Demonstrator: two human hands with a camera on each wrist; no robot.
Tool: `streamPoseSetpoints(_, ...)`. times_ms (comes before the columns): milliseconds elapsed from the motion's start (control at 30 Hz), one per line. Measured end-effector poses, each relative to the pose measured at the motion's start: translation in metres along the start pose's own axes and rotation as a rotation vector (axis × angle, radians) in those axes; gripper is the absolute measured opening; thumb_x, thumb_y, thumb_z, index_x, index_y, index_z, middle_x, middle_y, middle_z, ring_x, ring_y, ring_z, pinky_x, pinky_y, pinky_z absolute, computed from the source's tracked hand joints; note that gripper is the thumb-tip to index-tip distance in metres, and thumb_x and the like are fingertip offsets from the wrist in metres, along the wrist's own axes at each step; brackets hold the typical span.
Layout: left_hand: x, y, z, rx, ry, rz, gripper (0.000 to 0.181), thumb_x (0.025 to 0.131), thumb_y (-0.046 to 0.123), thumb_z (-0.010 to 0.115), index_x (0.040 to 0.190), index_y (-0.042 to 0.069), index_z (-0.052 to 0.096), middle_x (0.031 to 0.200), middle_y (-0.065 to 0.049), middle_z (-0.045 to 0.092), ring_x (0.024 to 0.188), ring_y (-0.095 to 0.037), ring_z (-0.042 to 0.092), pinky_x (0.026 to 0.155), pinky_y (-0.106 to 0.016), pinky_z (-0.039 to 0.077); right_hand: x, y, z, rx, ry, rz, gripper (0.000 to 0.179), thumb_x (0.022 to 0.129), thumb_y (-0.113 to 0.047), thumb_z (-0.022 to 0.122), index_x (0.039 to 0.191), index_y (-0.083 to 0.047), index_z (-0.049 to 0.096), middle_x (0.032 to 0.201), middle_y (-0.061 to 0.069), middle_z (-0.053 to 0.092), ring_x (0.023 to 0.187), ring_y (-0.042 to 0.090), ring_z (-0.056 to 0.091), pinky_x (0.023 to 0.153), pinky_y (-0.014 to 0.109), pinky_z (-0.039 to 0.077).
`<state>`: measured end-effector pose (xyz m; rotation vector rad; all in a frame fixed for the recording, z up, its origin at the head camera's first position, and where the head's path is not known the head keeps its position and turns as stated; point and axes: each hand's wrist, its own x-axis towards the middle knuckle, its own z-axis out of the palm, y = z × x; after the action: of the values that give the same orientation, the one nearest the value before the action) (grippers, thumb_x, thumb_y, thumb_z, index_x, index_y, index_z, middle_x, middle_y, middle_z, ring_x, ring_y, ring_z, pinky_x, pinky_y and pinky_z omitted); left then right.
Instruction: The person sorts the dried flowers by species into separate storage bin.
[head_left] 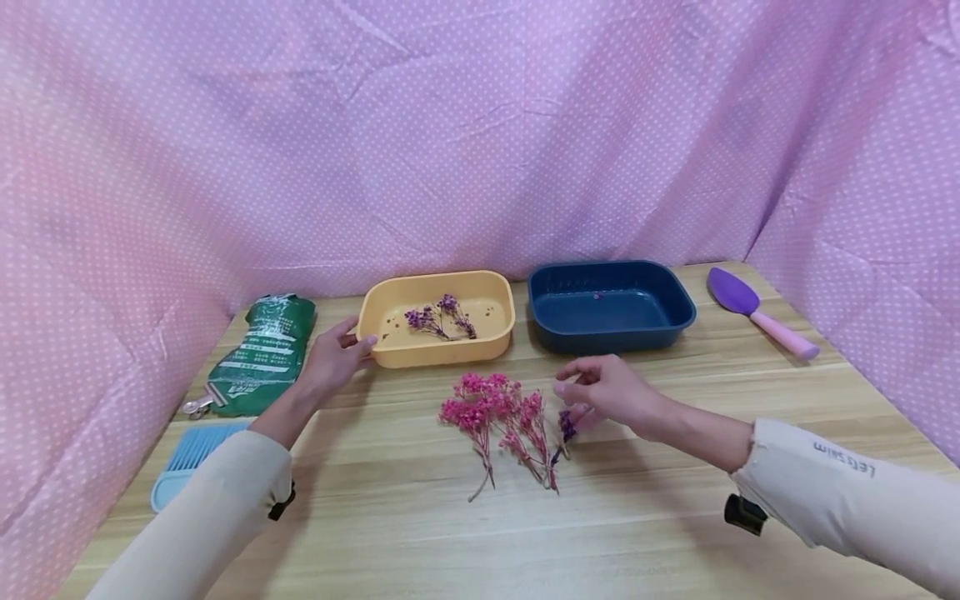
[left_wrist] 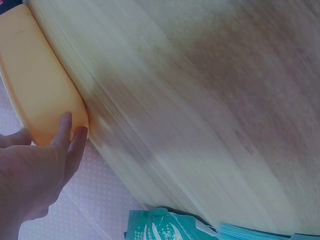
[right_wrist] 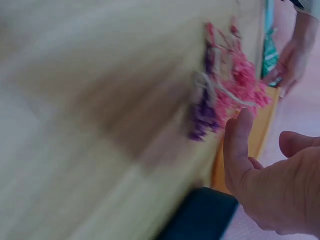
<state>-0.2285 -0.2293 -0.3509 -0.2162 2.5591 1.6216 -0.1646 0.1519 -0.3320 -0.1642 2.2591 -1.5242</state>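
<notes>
My left hand (head_left: 335,360) is at the left end of the yellow tray (head_left: 442,354), its fingers touching the wall and its thumb at the rim; in the left wrist view the fingers (left_wrist: 64,131) lie nearly straight. Two purple dried flower sprigs (head_left: 425,321) lie in that tray. Over the table, my right hand (head_left: 611,390) hovers with loosely bent fingers and nothing visible in its grasp. Just below its fingertips is a small purple sprig (head_left: 567,427). Beside it lie pink dried flower sprigs (head_left: 480,408), their stems toward me; the right wrist view shows both colours close together.
A dark blue tray (head_left: 611,340) with a small purple bit inside stands right of the yellow one. A purple trowel with a pink handle (head_left: 783,335) lies far right. At left are a green bag (head_left: 262,367), a metal clip (head_left: 201,405) and a light blue brush (head_left: 197,454).
</notes>
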Motion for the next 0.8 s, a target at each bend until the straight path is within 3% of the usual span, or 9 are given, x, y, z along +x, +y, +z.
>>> streamPoseSetpoints(100, -0.001, 0.000, 0.000, -0.003, 0.002, 0.002, 0.064, 0.101, 0.013, 0.051, 0.153, 0.003, 0.015, 0.139, -0.032, 0.042, 0.117, -0.037, 0.056, 0.094, -0.038, 0.051, -0.005, 0.011, 0.004, 0.020, 0.010, 0.015, 0.040, 0.092, -0.010, 0.064, 0.125, 0.010, 0.054, 0.088, 0.020, 0.061, 0.070, 0.024, 0.066, 0.066, 0.044, 0.061)
streamPoseSetpoints(300, -0.001, 0.001, 0.000, 0.002, -0.002, -0.008, 0.065, 0.101, 0.013, 0.051, 0.154, 0.004, 0.015, 0.140, -0.032, 0.040, 0.119, -0.037, 0.055, 0.095, -0.038, 0.051, -0.013, 0.021, 0.013, -0.087, 0.022, 0.086, 0.037, 0.092, -0.014, 0.065, 0.123, 0.006, 0.057, 0.083, 0.016, 0.061, 0.060, 0.022, 0.064, 0.057, 0.037, 0.060)
streamPoseSetpoints(500, -0.002, 0.001, 0.000, 0.005, -0.005, -0.003, 0.064, 0.101, 0.013, 0.050, 0.153, 0.004, 0.015, 0.141, -0.032, 0.040, 0.119, -0.037, 0.055, 0.095, -0.038, 0.051, -0.012, 0.023, 0.022, -0.121, 0.028, 0.157, 0.035, 0.091, -0.014, 0.066, 0.121, 0.001, 0.056, 0.078, 0.015, 0.060, 0.053, 0.022, 0.062, 0.051, 0.035, 0.059)
streamPoseSetpoints(800, -0.001, 0.001, 0.001, 0.004, -0.003, -0.002, 0.065, 0.101, 0.012, 0.051, 0.153, 0.002, 0.014, 0.140, -0.033, 0.040, 0.119, -0.037, 0.055, 0.095, -0.038, 0.051, -0.006, 0.026, 0.037, -0.246, 0.024, 0.141, 0.034, 0.087, -0.022, 0.073, 0.109, -0.005, 0.053, 0.070, 0.013, 0.058, 0.047, 0.021, 0.060, 0.042, 0.034, 0.055)
